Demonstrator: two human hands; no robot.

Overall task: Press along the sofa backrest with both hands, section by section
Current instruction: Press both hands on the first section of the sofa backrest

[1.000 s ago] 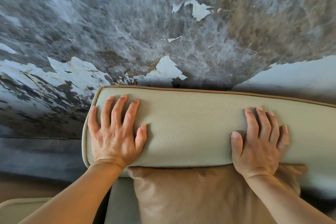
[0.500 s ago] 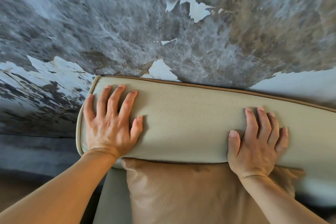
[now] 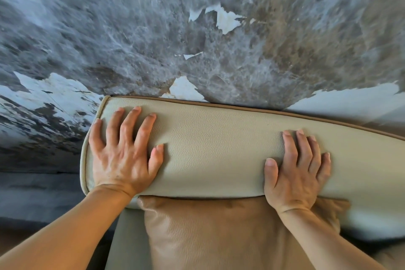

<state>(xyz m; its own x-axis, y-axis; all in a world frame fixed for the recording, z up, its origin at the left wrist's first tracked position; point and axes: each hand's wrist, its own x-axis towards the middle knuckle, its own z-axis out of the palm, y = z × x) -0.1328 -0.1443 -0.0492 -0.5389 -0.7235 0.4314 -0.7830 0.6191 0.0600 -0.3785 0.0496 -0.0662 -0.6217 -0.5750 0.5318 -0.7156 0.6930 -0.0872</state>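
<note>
— What has changed? The cream leather sofa backrest point(image 3: 219, 149) sits higher in view than a second ago; both hands stay flat on it.

— Fingers? The left hand point(image 3: 122, 155) is splayed wide at the backrest's end, the right hand point(image 3: 295, 173) closer-fingered (above the tan leather cushion point(image 3: 208, 232)).

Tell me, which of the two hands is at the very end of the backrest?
The left hand, fingers spread beside the backrest's piped end; the right hand rests farther along, above the tan cushion.

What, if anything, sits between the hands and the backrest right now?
Nothing visible. The left hand and right hand both lie flat on the cream backrest. The brown cushion sits below it, under the right wrist, not under the palms.
</note>
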